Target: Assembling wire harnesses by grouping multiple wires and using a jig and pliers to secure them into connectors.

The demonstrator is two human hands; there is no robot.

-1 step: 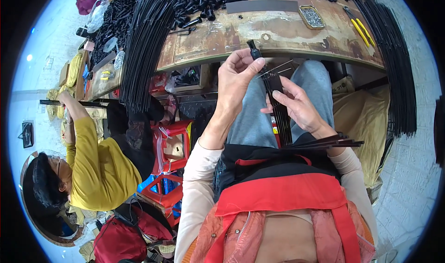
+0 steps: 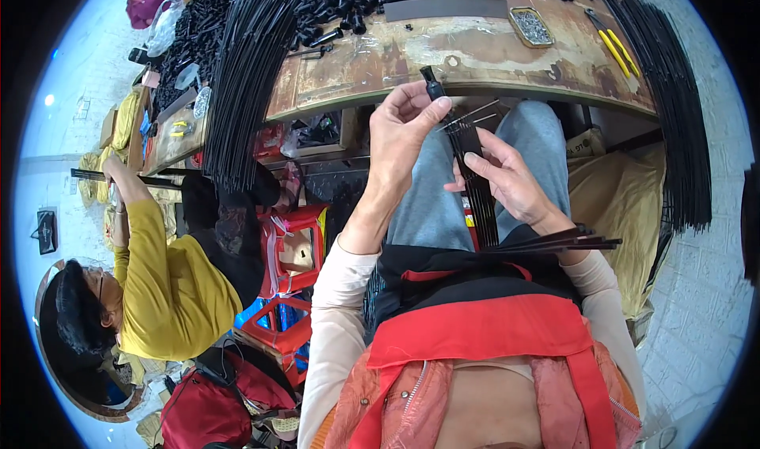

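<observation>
My left hand (image 2: pixel 401 132) is closed in a pinch, thumb and fingertips round a black plastic tube-shaped piece, which looks like an umbrella runner (image 2: pixel 430 79), just in front of the table edge. From below it hangs a bundle of thin black umbrella ribs (image 2: pixel 481 208), between my knees. Several thin bare rods (image 2: pixel 477 117) stick out sideways near its top. Closed round the upper part of the ribs, my right hand (image 2: pixel 511 176) has its thumb in front, some fingers hidden behind. More dark ribs (image 2: pixel 554 242) splay across my right wrist.
On the worn wooden table (image 2: pixel 380 61) lie a heap of black plastic parts (image 2: pixel 229 37), a tin of small metal pieces (image 2: pixel 531 28) and yellow-handled pliers (image 2: pixel 616 44). Rib bundles (image 2: pixel 252 77) hang over its edge. A co-worker in a yellow top (image 2: pixel 170 299) sits at left, holding black rods.
</observation>
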